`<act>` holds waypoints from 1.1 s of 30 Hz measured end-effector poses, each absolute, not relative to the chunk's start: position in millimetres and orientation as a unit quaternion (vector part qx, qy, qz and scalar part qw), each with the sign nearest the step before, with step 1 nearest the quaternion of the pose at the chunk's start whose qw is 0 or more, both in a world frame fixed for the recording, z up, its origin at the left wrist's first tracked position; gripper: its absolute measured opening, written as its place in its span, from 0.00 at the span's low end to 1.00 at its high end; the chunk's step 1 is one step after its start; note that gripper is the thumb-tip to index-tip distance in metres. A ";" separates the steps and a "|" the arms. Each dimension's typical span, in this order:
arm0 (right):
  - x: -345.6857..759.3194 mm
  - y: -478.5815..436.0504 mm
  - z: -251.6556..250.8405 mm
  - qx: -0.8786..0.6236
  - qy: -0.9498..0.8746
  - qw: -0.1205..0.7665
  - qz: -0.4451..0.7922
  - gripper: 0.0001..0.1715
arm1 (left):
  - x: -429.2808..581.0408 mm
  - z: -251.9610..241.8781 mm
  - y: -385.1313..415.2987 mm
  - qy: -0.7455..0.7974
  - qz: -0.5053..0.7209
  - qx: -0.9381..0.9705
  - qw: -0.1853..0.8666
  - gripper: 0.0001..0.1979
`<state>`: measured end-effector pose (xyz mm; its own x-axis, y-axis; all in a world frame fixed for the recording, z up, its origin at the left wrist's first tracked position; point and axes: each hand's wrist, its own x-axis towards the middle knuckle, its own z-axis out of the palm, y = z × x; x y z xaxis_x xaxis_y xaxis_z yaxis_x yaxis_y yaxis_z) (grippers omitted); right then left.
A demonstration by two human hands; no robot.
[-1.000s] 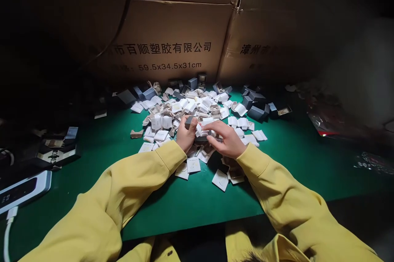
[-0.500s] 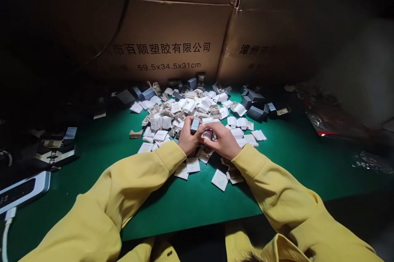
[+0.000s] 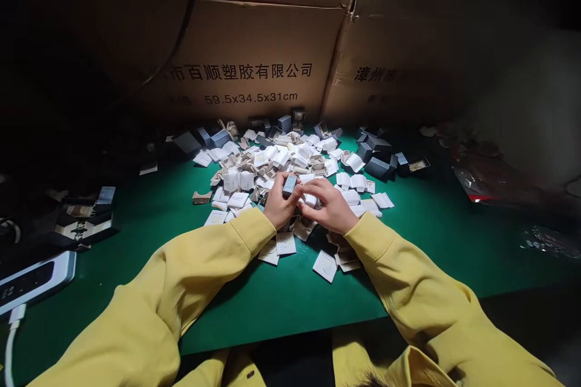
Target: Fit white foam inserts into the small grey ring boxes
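Observation:
My left hand [image 3: 279, 205] is closed round a small grey box [image 3: 289, 185], whose top shows above my fingers. My right hand [image 3: 329, 205] meets it from the right, fingers curled and pinching a small white insert [image 3: 310, 198] against the box. Both hands hover over the near edge of a heap of small white pads and cards [image 3: 276, 163] on the green table mat [image 3: 281, 296]. Both sleeves are yellow.
Small grey boxes [image 3: 379, 163] lie at the back and right of the heap. Big cardboard cartons [image 3: 254, 48] wall off the far side. A white device with a cable [image 3: 31, 281] and dark printed boxes [image 3: 84, 223] sit at the left. Loose white cards [image 3: 325, 265] lie near my wrists.
The grey box rose higher in my left hand. My right hand drew in from the heap to meet it, bringing a small white piece.

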<state>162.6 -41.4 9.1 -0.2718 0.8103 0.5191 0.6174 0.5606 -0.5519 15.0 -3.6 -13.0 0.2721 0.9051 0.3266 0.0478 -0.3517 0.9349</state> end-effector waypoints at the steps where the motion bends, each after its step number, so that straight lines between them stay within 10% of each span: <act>1: 163.2 -41.2 9.5 -0.450 -0.794 0.392 0.117 0.11 | 15.1 -13.6 -3.4 0.364 0.482 0.666 0.437 0.22; 19: 167.6 -35.6 15.8 -0.436 -0.864 0.235 0.087 0.06 | 15.8 -13.0 -3.2 0.392 0.430 0.707 0.401 0.31; 33: 154.3 -41.1 8.3 -0.495 -0.792 0.342 0.105 0.13 | 15.6 -17.1 1.5 0.433 0.477 0.644 0.413 0.29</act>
